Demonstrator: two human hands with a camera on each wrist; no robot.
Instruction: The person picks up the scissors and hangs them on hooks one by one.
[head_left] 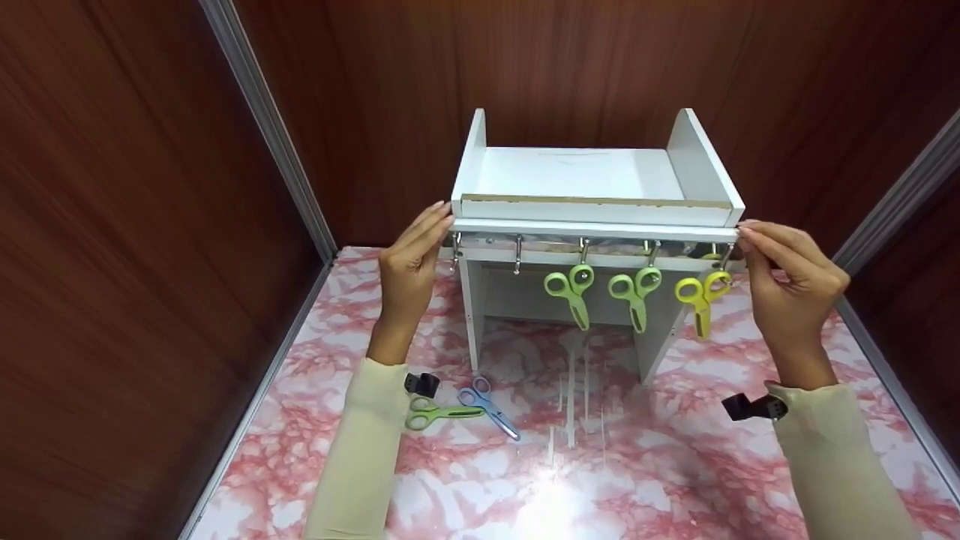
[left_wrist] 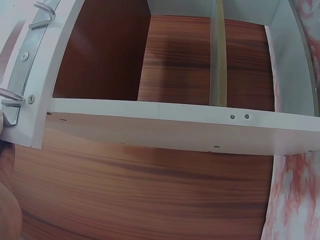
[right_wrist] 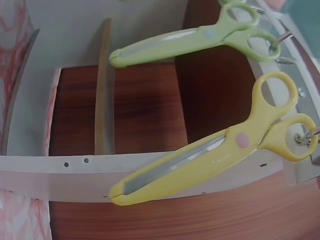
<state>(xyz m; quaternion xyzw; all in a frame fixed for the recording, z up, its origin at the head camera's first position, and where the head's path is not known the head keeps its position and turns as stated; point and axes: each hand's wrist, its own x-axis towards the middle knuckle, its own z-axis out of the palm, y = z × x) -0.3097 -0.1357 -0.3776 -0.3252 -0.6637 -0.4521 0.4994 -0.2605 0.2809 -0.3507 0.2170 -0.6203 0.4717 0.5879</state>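
Note:
A small white shelf unit [head_left: 585,229] stands on the surface, with a row of metal hooks [head_left: 517,253] under its front edge. Two green scissors [head_left: 577,300] and a yellow pair of scissors [head_left: 701,300] hang by their handles on the right-hand hooks. My left hand [head_left: 409,270] touches the left end of the top board with straight fingers. At the right end, my right hand [head_left: 795,285] pinches the board's corner, beside the yellow scissors. Most of the left hand is outside the left wrist view.
Green scissors [head_left: 442,412] and blue scissors [head_left: 489,409] lie crossed on the red-and-white marbled surface [head_left: 300,435], near the left sleeve. Brown wood-grain panels [head_left: 150,225] stand behind and on both sides. The unit's top tray [head_left: 577,172] has raised sides.

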